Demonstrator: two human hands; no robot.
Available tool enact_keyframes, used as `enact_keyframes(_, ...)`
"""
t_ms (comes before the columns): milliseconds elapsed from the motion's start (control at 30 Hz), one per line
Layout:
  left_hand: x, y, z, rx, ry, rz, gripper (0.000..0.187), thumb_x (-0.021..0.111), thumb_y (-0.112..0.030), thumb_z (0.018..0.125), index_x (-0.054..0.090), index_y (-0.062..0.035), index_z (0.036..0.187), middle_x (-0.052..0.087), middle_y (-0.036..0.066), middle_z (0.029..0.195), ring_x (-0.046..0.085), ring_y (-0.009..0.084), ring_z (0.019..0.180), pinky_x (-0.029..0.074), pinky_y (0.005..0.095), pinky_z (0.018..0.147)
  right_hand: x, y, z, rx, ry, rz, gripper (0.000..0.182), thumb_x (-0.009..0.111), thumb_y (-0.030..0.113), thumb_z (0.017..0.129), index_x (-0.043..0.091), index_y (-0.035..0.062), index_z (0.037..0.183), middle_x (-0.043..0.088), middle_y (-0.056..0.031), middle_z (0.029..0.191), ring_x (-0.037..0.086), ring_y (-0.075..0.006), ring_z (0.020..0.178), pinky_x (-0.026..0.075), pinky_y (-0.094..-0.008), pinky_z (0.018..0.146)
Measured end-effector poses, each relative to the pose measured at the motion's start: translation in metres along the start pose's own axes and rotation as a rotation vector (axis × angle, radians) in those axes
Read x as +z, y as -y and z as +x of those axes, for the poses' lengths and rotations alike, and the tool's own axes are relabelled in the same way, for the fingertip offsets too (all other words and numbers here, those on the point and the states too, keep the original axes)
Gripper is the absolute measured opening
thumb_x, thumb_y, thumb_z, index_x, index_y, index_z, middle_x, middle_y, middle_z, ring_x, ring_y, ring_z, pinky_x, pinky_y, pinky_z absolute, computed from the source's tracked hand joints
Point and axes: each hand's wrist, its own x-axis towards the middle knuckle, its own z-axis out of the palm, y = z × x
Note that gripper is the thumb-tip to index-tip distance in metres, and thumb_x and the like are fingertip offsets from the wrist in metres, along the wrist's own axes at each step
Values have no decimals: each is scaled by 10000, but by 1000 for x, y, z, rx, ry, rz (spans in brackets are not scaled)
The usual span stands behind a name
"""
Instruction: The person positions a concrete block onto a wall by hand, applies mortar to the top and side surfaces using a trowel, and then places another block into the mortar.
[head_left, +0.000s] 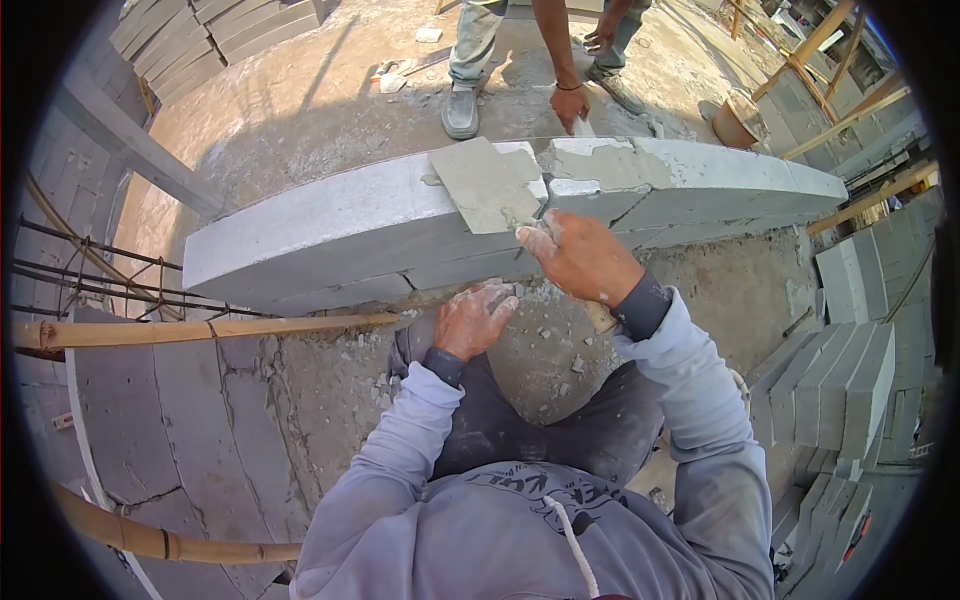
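Note:
My right hand is closed round the handle of a trowel. The trowel's flat blade, coated in grey mortar, lies over the top edge of a low wall of pale blocks. Wet mortar covers part of the wall's top, just right of a gap between two blocks. Near my knee, on the near side of the wall, is my left hand, dusty, with its fingers bent forward; no object shows in it.
Beyond the wall a co-worker bends down, one hand near the wall top. A bucket stands at the back right. Stacked blocks are at the right, a bamboo pole and rebar at the left.

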Motion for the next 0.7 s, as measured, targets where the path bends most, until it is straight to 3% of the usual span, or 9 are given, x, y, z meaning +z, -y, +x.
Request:
enact_keyframes(167,-2,0,6,-91,122,120,361,580,-368,866,671,-96,1084,659,119,1115,612,338,1026,480,418,880,5,48,6,-12,-18,-177,357,530,330,916,541,-24,874,623,-212,663,642,-399,647,518,-465,613)
enact_keyframes(267,6,6,5,22,-42,-68,347,596,-351,855,692,-77,1044,656,140,1122,620,335,1020,483,409,877,-9,22,-4,46,-92,-266,336,537,324,911,537,-10,880,622,-203,645,641,-388,614,518,-470,587)
enact_keyframes(433,5,5,7,31,-29,-36,364,591,-364,860,690,-74,1057,654,127,1138,621,326,1032,475,393,901,-36,-55,-34,314,-142,-384,376,528,335,917,548,-40,910,620,-259,685,631,-438,690,507,-502,649)
enact_keyframes(533,12,5,12,50,-15,-9,357,582,-371,865,688,-85,1051,651,109,1146,616,326,1031,475,407,897,-33,-99,-42,341,-178,-286,424,517,347,923,547,-73,980,613,-296,716,614,-468,730,497,-514,677)
enact_keyframes(633,25,4,17,49,24,15,351,575,-375,868,689,-94,1046,649,104,1150,613,330,1031,475,416,894,-29,-110,-50,324,-223,-252,346,554,325,893,539,-21,886,616,-265,697,622,-452,715,515,-484,663)
enact_keyframes(700,28,1,20,36,40,43,352,571,-378,869,689,-97,1046,650,108,1147,612,332,1031,475,416,893,-30,-113,-75,336,-214,-266,349,550,325,897,537,-22,928,613,-266,696,618,-449,702,510,-490,655)
